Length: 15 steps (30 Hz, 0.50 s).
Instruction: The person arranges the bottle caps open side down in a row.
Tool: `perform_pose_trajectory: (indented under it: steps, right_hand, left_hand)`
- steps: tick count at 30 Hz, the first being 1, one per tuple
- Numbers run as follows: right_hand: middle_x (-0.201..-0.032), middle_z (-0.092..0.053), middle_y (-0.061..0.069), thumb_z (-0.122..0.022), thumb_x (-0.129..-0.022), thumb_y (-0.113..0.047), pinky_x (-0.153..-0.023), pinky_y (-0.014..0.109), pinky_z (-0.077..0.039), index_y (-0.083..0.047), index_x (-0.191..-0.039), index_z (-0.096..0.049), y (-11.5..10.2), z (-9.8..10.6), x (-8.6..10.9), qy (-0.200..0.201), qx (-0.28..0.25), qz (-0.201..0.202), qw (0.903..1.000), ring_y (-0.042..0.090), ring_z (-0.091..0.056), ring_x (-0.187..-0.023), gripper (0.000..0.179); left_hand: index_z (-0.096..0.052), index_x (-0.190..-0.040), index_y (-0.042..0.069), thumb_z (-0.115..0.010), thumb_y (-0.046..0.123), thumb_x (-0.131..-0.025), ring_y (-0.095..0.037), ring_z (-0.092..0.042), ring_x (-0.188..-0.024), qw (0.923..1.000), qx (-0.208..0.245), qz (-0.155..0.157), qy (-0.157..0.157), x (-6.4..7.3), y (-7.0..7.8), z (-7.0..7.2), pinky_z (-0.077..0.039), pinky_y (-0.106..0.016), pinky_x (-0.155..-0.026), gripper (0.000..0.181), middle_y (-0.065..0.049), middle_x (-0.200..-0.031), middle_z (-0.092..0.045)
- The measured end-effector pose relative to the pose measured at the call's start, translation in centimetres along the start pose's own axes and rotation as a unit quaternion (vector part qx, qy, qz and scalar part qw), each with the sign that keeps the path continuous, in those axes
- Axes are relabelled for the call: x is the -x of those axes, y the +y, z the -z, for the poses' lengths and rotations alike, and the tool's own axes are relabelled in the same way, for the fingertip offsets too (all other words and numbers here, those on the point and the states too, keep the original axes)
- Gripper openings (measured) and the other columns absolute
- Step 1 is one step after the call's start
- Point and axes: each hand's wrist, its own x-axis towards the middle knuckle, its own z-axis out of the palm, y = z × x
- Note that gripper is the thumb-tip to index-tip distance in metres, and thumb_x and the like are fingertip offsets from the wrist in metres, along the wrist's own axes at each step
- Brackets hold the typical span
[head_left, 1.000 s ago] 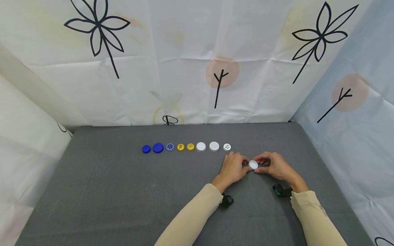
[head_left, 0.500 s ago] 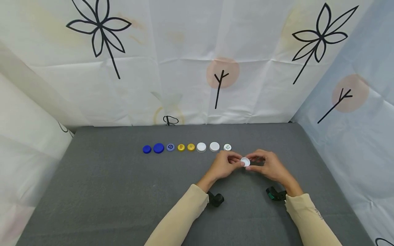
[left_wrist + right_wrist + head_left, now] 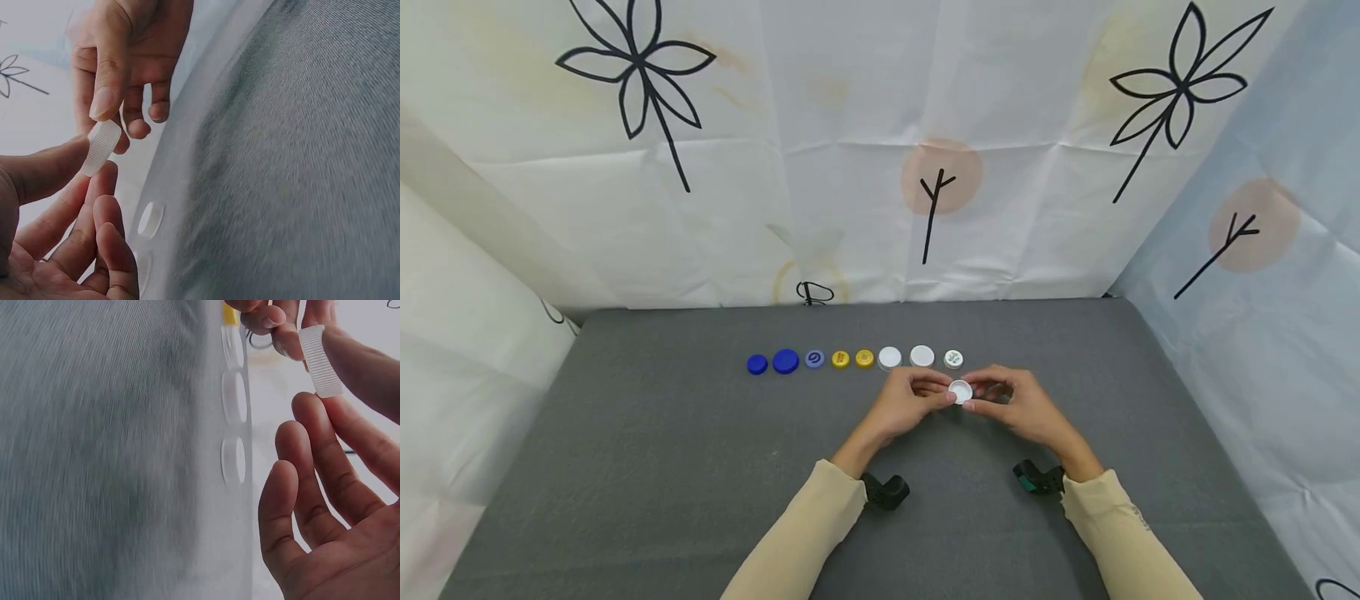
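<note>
A white bottle cap (image 3: 959, 392), its hollow side facing up, is held above the table between both hands. My left hand (image 3: 910, 402) pinches its left side with thumb and fingers. On the opposite side, my right hand (image 3: 1017, 404) pinches it too. The wrist views show the ridged rim of the white cap (image 3: 102, 149) edge-on between the thumbs and fingers. Just behind the hands, a small white cap with a printed top (image 3: 953, 359) lies at the right end of a row of caps on the table.
Leftward along the row lie two plain white caps, one of them a white cap (image 3: 922, 356), two yellow caps including a yellow cap (image 3: 864, 358), a light blue cap (image 3: 814, 358) and two dark blue caps, one a large blue cap (image 3: 786, 361). Patterned white cloth (image 3: 850, 167) walls the grey table (image 3: 662, 467).
Both hands have moved left along the table with the white cap between them, from right of the row to in front of its right end. The row of caps has stayed put.
</note>
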Motion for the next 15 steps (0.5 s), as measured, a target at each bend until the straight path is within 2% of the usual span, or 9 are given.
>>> perform_pose_trajectory:
  steps: [6, 10, 15]
  right_hand:
    - [-0.106, -0.073, 0.008, -0.071, -0.097, -0.011, -0.077, 0.033, -0.054, -0.002, -0.116, -0.074, -0.8, -1.1, -0.9, -0.015, -0.034, -0.029, 0.9989, 0.018, -0.066, -0.091, 0.021]
    - [-0.107, -0.074, 0.01, -0.069, -0.098, -0.011, -0.074, 0.029, -0.054, 0.001, -0.114, -0.074, -1.1, -1.8, -1.5, -0.013, -0.05, -0.043, 0.9977, 0.019, -0.066, -0.09, 0.02]
    - [-0.104, -0.074, 0.01, -0.07, -0.097, -0.009, -0.076, 0.033, -0.053, 0.0, -0.112, -0.074, -1.4, -2.7, -1.9, 0.006, -0.051, -0.026, 0.9984, 0.019, -0.065, -0.089, 0.018]
  left_hand:
    - [-0.075, -0.107, -0.003, -0.078, 0.007, -0.09, -0.009, -0.066, -0.077, 0.9998, 0.012, 0.001, 0.013, 0.9, 0.1, 1.7, -0.05, -0.025, -0.066, 0.02, -0.012, -0.095, -0.075]
    - [-0.075, -0.107, -0.003, -0.077, 0.007, -0.091, -0.009, -0.064, -0.076, 0.9997, 0.013, -0.003, 0.022, 1.3, 0.2, 2.5, -0.048, -0.027, -0.066, 0.019, -0.013, -0.096, -0.075]
    - [-0.075, -0.107, -0.003, -0.075, 0.01, -0.094, -0.016, -0.065, -0.078, 0.9993, 0.015, 0.005, 0.033, 1.7, 0.3, 3.2, -0.048, -0.027, -0.066, 0.018, -0.013, -0.096, -0.075]
